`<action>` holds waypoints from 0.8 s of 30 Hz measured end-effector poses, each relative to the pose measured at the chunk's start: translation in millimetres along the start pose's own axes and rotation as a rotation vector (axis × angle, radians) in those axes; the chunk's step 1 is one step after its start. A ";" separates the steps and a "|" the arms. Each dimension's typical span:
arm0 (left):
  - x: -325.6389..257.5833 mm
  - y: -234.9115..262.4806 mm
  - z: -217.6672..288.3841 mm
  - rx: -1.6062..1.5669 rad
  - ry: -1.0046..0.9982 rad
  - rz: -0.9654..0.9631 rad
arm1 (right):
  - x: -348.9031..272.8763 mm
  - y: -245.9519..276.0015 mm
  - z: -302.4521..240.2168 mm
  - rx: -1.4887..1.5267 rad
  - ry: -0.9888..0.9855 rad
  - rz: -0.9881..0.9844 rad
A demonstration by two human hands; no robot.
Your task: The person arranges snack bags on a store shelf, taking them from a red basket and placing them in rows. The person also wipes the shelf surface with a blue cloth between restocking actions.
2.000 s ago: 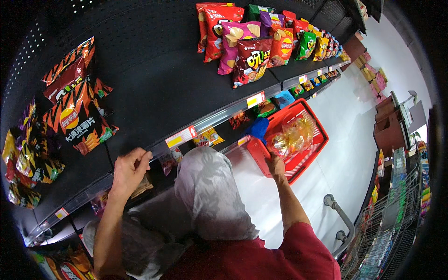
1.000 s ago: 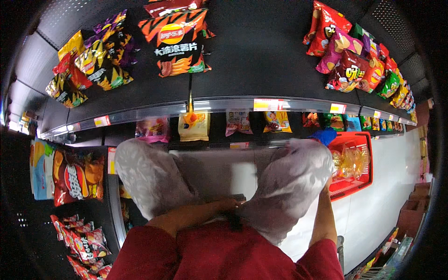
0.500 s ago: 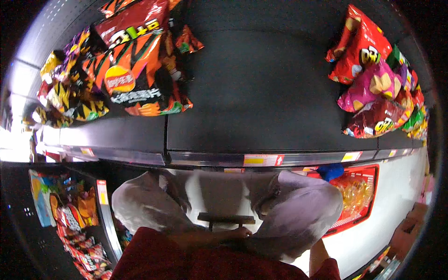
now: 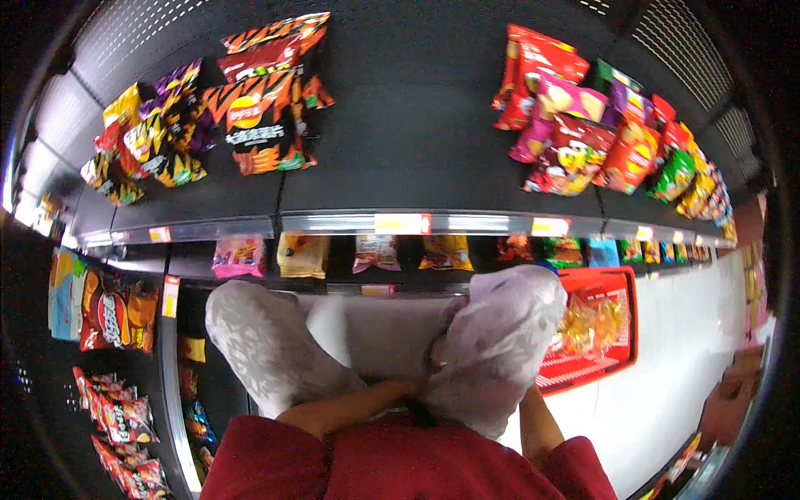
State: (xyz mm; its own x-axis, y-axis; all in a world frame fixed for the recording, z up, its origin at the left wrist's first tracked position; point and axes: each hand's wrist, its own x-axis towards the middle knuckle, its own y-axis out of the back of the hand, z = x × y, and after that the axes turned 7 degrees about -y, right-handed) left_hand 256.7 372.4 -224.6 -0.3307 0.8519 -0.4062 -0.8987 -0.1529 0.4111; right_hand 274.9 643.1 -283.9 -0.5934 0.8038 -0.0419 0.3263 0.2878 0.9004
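Note:
My left forearm crosses my lap from the lower left, and my left hand (image 4: pixel 407 389) lies low between my thighs, against the right one. Its fingers are hidden, so what it touches does not show. My right forearm (image 4: pixel 537 423) runs up beside my right thigh (image 4: pixel 492 375), which covers the hand itself. Both bent knees, in pale grey trousers, point toward a black shelf (image 4: pixel 383 167). On that shelf stand orange-and-black chip bags (image 4: pixel 254 125) at left. Red, pink and maroon chip bags (image 4: pixel 571 158) stand at right.
A red basket (image 4: pixel 631 333) holding yellowish clear packs stands on the pale floor (image 4: pixel 658 367) by my right knee. Several snack packs (image 4: pixel 302 254) line a lower shelf beyond my knees. More chip bags (image 4: pixel 117 417) fill a side shelf at left.
My view has drawn back from the shelf, and the lower row of packs has come into sight. My left hand, earlier showing near a dark bar, is now mostly behind my thigh.

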 end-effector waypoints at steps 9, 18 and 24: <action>-11.5 0.7 -20.7 -0.039 0.060 0.012 | -5.4 31.8 -14.8 0.017 -0.010 -0.106; -25.9 3.7 -28.2 -0.086 0.140 0.050 | 41.8 35.3 -29.0 0.693 0.088 -0.057; -22.7 6.2 -30.1 -0.112 0.153 0.106 | 131.6 -12.4 -21.0 0.900 -0.173 -0.135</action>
State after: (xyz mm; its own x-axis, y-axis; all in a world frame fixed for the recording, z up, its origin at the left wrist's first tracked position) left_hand 250.0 337.0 -237.4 -0.4574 0.7432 -0.4883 -0.8801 -0.2997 0.3683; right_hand 177.3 734.4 -291.5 -0.5731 0.7800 -0.2514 0.7541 0.6220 0.2109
